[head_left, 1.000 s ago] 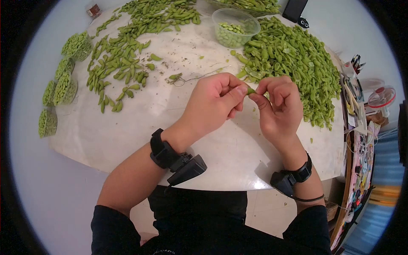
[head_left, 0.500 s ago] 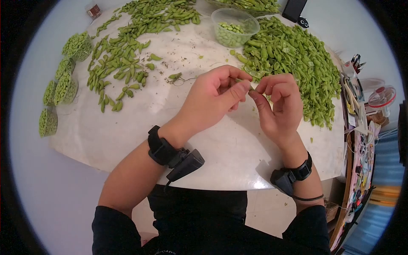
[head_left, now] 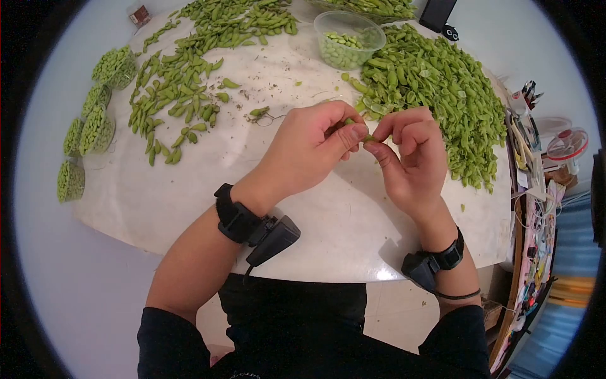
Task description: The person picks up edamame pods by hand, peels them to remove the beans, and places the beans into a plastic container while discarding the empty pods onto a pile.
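Note:
Between my two hands is a small green edamame pod (head_left: 368, 138), mostly covered by the fingers. My left hand (head_left: 315, 138) is closed, pinching one part of the pod between thumb and fingers. At the pod's other end, my right hand (head_left: 411, 148) pinches with thumb and index finger, the other fingers curled. Just beyond the hands stands a clear round tub (head_left: 323, 47) with shelled beans (head_left: 344, 50) in it. Right of the tub spreads a large heap of pods (head_left: 435, 88), some looking opened. Whole pods (head_left: 170, 95) lie scattered to the left.
Several clear containers of shelled beans (head_left: 98, 129) line the table's left edge. A black device (head_left: 437, 14) stands at the back right. Beyond the right edge are a small fan (head_left: 567, 144) and cluttered shelves. Stem bits (head_left: 268, 117) lie on the white table (head_left: 189, 208).
My left hand has shifted slightly, and my right hand has moved a little left. More of the green pod shows between the fingers now.

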Demonstrator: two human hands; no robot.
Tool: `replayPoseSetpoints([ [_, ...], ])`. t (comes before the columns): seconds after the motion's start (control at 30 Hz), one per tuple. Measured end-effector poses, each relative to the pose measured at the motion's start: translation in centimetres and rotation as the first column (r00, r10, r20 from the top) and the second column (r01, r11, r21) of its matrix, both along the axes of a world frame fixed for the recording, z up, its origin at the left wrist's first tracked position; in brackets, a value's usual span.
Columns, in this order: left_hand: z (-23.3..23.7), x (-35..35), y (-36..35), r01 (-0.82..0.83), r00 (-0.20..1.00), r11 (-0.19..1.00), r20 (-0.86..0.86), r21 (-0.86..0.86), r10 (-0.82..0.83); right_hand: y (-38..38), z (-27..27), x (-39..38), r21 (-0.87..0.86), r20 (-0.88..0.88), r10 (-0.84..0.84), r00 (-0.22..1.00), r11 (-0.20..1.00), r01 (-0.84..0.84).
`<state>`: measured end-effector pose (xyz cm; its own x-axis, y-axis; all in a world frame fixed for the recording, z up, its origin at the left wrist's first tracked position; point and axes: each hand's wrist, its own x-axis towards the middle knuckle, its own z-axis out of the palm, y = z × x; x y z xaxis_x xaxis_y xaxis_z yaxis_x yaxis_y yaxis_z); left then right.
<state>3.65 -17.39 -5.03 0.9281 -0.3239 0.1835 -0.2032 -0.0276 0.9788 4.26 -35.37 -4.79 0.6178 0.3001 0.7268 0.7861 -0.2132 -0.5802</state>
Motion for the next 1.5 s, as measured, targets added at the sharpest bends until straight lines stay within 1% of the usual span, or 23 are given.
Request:
replayPoseSetpoints([
  [0.1, -0.1, -0.2, -0.2, -0.009, 1.000, 1.000, 0.015, -0.013, 0.009, 0.1, 0.0, 0.0, -0.008, -0.021, -0.003, 1.000, 1.000, 0.003],
  [0.23, 0.0, -0.5, -0.3, -0.036, 0.998, 0.999, 0.045, 0.033, 0.034, 0.2, -0.1, -0.2, 0.022, -0.096, -0.004, 0.995, 1.000, 0.006],
  [0.33, 0.1, -0.7, -0.5, -0.067, 0.996, 0.997, 0.070, 0.047, 0.063, 0.6, -0.4, -0.4, 0.136, -0.209, 0.055, 0.976, 0.990, -0.027],
  [0.43, 0.0, -0.7, -0.6, -0.089, 0.993, 0.994, 0.077, 0.057, 0.084, 1.0, -0.5, -0.5, 0.269, -0.283, 0.135, 0.950, 0.962, -0.057],
  [0.5, -0.1, -0.8, -0.6, -0.095, 0.993, 0.993, 0.075, 0.067, 0.090, 1.3, -0.4, -0.7, 0.286, -0.288, 0.109, 0.951, 0.958, -0.023],
  [0.53, -0.2, -0.8, -0.7, -0.093, 0.995, 0.995, 0.050, 0.039, 0.091, 1.4, -0.4, -0.8, 0.295, -0.291, 0.097, 0.952, 0.956, -0.007],
  [0.6, -0.5, -0.7, -0.9, -0.091, 0.996, 0.996, 0.000, -0.016, 0.091, 0.9, -0.3, -0.8, 0.128, -0.210, -0.019, 0.978, 0.991, 0.047],
  [0.63, -0.4, -0.8, -0.9, -0.092, 0.996, 0.996, -0.016, -0.016, 0.091, 0.7, -0.3, -0.8, 0.046, -0.161, -0.071, 0.984, 0.996, 0.079],
  [0.73, 0.1, -1.0, -0.8, -0.088, 0.995, 0.996, -0.045, -0.010, 0.088, 0.9, -0.2, -0.8, -0.021, -0.051, -0.111, 0.993, 0.994, 0.110],
  [0.8, 0.2, -1.0, -0.8, -0.081, 0.996, 0.997, -0.043, 0.003, 0.081, 0.9, -0.2, -0.8, -0.045, 0.009, -0.104, 0.994, 0.993, 0.105],
  [0.9, 0.0, -0.9, -0.9, -0.080, 0.993, 0.997, -0.088, -0.021, 0.078, 0.9, -0.2, -0.6, -0.107, 0.120, -0.107, 0.987, 0.987, 0.120],
  [0.93, -0.1, -0.7, -1.0, -0.078, 0.994, 0.994, -0.085, -0.079, 0.071, 0.9, -0.2, -0.6, -0.131, 0.160, -0.110, 0.981, 0.983, 0.131],
  [1.0, -0.3, -0.5, -1.1, -0.073, 0.995, 0.979, -0.076, -0.192, 0.059, 1.0, 0.0, -0.1, -0.083, 0.163, -0.142, 0.976, 0.984, 0.157],
  [1.03, -0.1, -0.4, -1.0, -0.081, 0.996, 0.980, -0.053, -0.184, 0.072, 1.1, 0.1, 0.1, -0.057, 0.165, -0.156, 0.974, 0.984, 0.167],
  [1.1, 0.3, -0.3, -0.9, -0.092, 0.996, 0.981, -0.008, -0.169, 0.092, 1.1, -0.2, 0.1, -0.036, 0.141, -0.131, 0.981, 0.990, 0.137],
  [1.23, 0.0, -0.3, -0.7, -0.080, 0.993, 0.996, 0.082, -0.036, 0.083, 0.8, -0.4, -0.1, 0.006, 0.084, -0.124, 0.989, 0.992, 0.124],
  [1.3, 0.2, -0.3, -0.6, -0.092, 0.988, 0.996, 0.120, -0.003, 0.092, 0.5, -0.2, -0.2, 0.009, 0.002, -0.097, 0.995, 0.995, 0.097],
  [1.33, 0.1, -0.1, -0.4, -0.117, 0.973, 0.992, 0.205, 0.039, 0.107, 0.4, -0.1, -0.3, 0.011, -0.039, -0.082, 0.996, 0.997, 0.083],
  [1.4, -0.1, 0.3, -0.1, -0.177, 0.921, 0.977, 0.371, 0.116, 0.122, 0.5, -0.2, -0.1, 0.067, -0.045, -0.023, 0.999, 0.997, 0.026],
  [1.5, 0.3, 0.5, 0.3, -0.229, 0.845, 0.943, 0.530, 0.239, 0.071, 0.6, -0.1, -0.2, 0.110, -0.051, 0.017, 0.999, 0.994, -0.012],
])
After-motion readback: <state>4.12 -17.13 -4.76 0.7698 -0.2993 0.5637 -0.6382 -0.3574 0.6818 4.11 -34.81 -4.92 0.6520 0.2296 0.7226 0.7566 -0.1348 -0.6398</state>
